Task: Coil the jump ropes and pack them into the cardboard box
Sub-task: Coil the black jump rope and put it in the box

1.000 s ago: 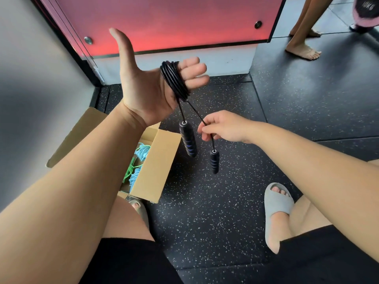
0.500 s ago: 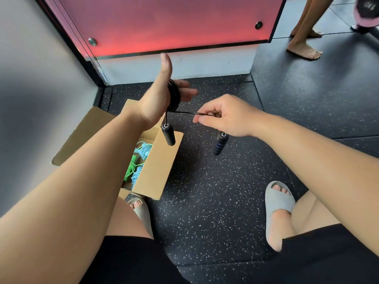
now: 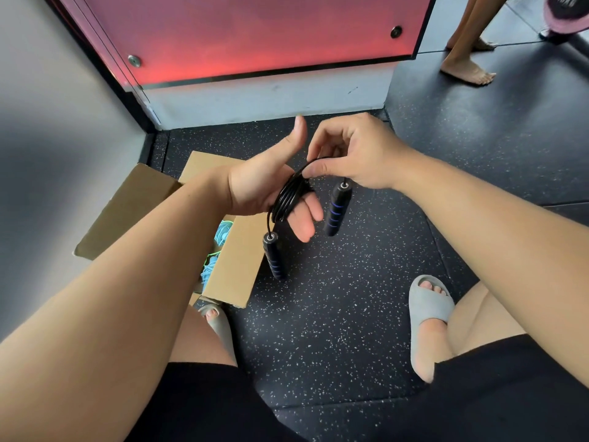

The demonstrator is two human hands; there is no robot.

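Note:
A black jump rope point(image 3: 288, 196) is coiled in several loops around the straight fingers of my left hand point(image 3: 264, 183), thumb pointing up. One black handle with blue rings point(image 3: 274, 258) hangs below that hand. My right hand point(image 3: 353, 154) pinches the rope's free end just right of the coil, and the second handle point(image 3: 338, 208) dangles under it. The open cardboard box point(image 3: 237, 266) stands on the floor under my left forearm. Blue and green ropes point(image 3: 212, 263) lie inside it, partly hidden by my arm.
A grey wall rises at the left and a red panel point(image 3: 255, 33) with a white base at the back. The floor is black speckled rubber point(image 3: 334, 314). My feet in grey slides point(image 3: 427, 311) flank the box. Another person's bare feet point(image 3: 468, 71) stand at the top right.
My left hand has dropped and turned fingers down. My right hand has carried the rope end up and over the coil, close to the left hand. Both handles hang lower and nearer together.

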